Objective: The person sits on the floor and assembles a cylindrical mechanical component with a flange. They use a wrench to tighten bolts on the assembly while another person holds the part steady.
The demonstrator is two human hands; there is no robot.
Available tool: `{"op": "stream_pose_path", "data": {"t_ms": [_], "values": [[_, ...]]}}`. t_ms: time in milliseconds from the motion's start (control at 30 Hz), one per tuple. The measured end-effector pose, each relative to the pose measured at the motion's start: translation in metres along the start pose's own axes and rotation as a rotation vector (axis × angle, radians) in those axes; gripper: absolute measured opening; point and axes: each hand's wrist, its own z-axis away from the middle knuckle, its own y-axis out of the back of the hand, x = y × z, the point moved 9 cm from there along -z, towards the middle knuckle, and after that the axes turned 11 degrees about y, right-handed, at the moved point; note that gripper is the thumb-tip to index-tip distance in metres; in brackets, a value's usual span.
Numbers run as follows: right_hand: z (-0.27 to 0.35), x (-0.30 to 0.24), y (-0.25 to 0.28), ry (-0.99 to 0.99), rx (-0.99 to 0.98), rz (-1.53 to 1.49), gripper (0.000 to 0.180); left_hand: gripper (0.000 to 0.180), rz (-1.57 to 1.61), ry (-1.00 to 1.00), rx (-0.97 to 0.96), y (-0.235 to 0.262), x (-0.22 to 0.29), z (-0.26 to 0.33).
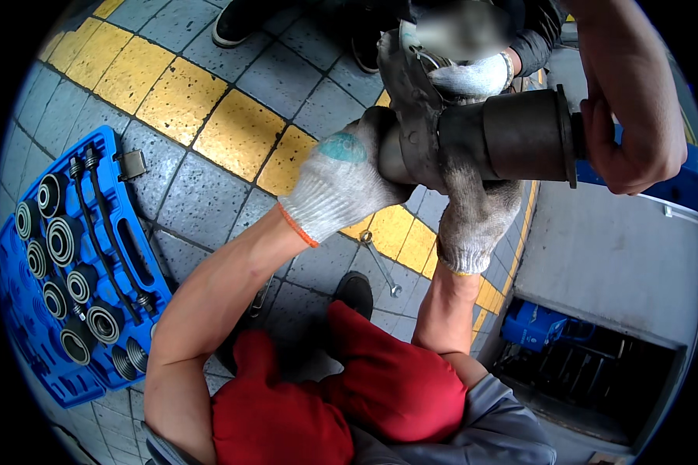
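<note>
My left hand [337, 172], in a white knitted glove with a soiled thumb and fingers, wraps round a short grey metal sleeve [394, 159]. This sits against one side of a worn metal suspension arm [413, 101]. On the other side is a wide dark press cup [526, 137] with a flanged end. My right hand [477, 213], also gloved, grips the cup from below, its darkened fingers reaching up round the narrower end. Another person's bare hand [632, 143] is closed at the flanged end. A co-worker's gloved hand [473, 76] is beside the arm's upper part.
An open blue case [116, 225] at left holds several round adapters [62, 239] and two threaded rods [105, 225]. A spanner [381, 265] lies on the tiled floor [287, 74] below my hands. At lower right, a blue tool [533, 325] sits by a dark recess.
</note>
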Motion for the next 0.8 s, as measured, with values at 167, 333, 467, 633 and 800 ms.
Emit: {"op": "stream_pose_path", "data": {"t_ms": [167, 333, 467, 633, 800], "values": [[-0.005, 0.001, 0.002, -0.057, 0.060, -0.099, 0.066, 0.082, 0.008, 0.042, -0.044, 0.002, 0.004, -0.005], [-0.004, 0.004, -0.004, -0.122, -0.019, -0.093, 0.062, 0.083, -0.034, 0.025, -0.010, 0.007, 0.003, -0.004], [0.001, 0.009, -0.010, -0.186, -0.052, -0.258, 0.063, 0.085, -0.031, -0.072, 0.014, 0.013, 0.005, -0.003], [-0.006, 0.005, -0.010, -0.131, -0.216, -0.214, 0.068, 0.080, -0.032, -0.060, -0.022, 0.013, 0.009, -0.001], [-0.006, -0.001, -0.025, 0.009, -0.422, 0.057, 0.069, 0.081, 0.025, -0.195, -0.036, -0.009, -0.028, -0.007]]}}
